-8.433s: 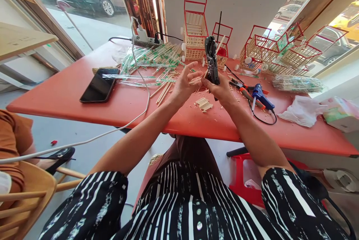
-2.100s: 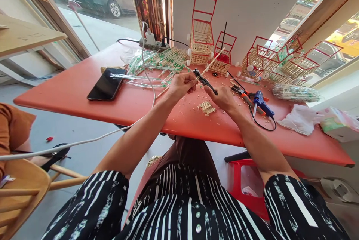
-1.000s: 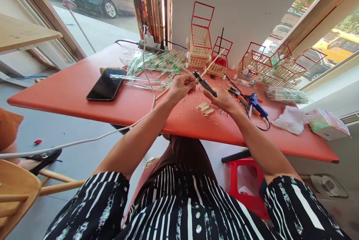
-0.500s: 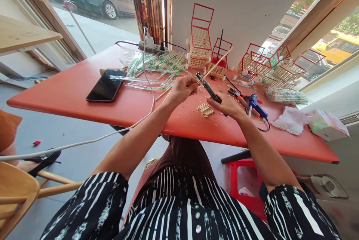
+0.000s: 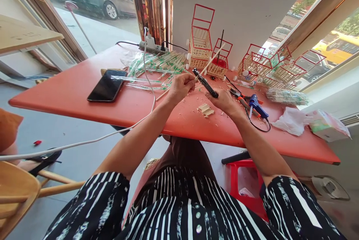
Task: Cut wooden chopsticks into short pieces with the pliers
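Apparently pinching a thin wooden stick [image 5: 212,62] near its lower end with the left hand [image 5: 181,87], while grasping a black plier-style hand tool [image 5: 205,83] in the right hand [image 5: 223,101]. Holding both above the red table [image 5: 134,109], with the tool's head against the stick, just beside the left fingertips. Cannot tell whether biting into the wood or only touching; cannot see the rear of the handles, tucked inside the right palm. Can see short stick pieces [image 5: 206,110] lying between the forearms, near crumbs too small to make out. Can only partly make out longer sticks [image 5: 174,60] under glossy, green-printed wrapping [image 5: 137,64]. Also glimpsing a miniature shopping cart [image 5: 217,71], partly crossed by the stick, and a wooden chair [image 5: 19,180], cropped by the left edge.
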Demonstrator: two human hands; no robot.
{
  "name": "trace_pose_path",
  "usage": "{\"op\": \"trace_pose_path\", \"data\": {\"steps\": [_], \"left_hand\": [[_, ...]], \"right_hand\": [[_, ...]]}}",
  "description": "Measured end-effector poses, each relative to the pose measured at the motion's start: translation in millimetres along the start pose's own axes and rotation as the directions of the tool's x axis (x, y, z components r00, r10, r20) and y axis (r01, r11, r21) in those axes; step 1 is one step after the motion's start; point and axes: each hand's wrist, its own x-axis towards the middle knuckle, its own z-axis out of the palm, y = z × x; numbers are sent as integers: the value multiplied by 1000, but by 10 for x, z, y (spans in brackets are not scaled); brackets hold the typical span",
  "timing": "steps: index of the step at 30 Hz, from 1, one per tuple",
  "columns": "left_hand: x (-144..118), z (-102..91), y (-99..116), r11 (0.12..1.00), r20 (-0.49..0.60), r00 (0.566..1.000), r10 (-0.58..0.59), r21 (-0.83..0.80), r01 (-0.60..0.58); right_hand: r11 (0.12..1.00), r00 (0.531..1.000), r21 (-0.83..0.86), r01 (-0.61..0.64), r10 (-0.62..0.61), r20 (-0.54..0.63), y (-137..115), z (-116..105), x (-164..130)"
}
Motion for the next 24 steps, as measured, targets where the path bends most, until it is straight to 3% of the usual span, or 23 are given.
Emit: {"op": "trace_pose_path", "data": {"steps": [13,24], "left_hand": [[34,-52,-62,992,1,1000,28,122,-28],[33,-55,-180,994,24,994,103,20,-104]], "right_hand": [[997,997,-4,80,-80,4,56,134,45],[994,990,66,91,-83,-111,66,228,-53]]}}
